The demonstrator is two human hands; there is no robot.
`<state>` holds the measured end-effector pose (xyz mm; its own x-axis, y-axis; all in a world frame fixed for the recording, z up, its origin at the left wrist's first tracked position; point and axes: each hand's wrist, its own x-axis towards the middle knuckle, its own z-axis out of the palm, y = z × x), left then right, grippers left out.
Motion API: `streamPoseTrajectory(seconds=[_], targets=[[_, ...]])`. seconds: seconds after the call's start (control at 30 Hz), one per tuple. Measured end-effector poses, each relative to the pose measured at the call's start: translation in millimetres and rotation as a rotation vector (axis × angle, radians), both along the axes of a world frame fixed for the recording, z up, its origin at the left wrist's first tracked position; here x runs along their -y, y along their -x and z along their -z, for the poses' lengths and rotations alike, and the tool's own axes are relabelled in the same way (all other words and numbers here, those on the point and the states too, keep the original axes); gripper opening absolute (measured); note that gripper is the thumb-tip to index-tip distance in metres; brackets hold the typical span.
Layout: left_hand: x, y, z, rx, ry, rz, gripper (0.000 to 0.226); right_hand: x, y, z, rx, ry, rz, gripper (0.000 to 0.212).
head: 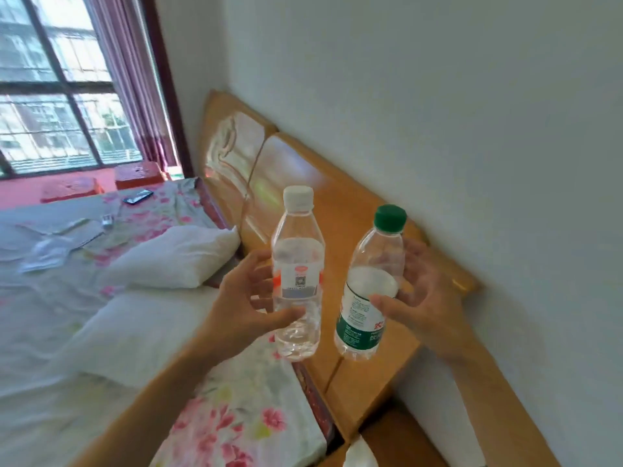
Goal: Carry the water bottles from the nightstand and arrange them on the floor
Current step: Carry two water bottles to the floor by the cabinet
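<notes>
My left hand grips a clear water bottle with a white cap around its red-and-white label, holding it upright in the air. My right hand grips a second clear bottle with a green cap and green label, tilted slightly to the left. Both bottles hang side by side, apart, above the wooden headboard and the edge of the bed. A wooden nightstand top shows at the bottom right. The floor beside the bed is hidden.
A bed with a floral sheet and two white pillows fills the left. A phone lies on the far bedding. The white wall runs along the right. A window with dark red curtains stands at the back.
</notes>
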<state>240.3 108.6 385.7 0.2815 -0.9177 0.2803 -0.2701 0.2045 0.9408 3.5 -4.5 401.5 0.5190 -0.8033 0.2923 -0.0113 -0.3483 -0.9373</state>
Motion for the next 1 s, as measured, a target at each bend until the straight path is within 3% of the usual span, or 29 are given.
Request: streamPoseTrajectory(seconds=[0.2,0.57,1.0], targets=[[-104.1,-88.0,-2.9,0.0,0.006,-0.227,0.073,-48.1,-106.5,-12.8,0.011,0.008,-0.256,0.075],[-307.4,-213.5,-22.3,0.042,-0.013,-0.515,0.069,-194.6,-278.9,-40.2,0.006,0.043,-0.541,0.068],[-492.8,-291.3,-57.5,0.142,-0.037,-0.871,0.068,-343.2,-452.6,-57.7,0.05,0.081,-0.824,0.064]])
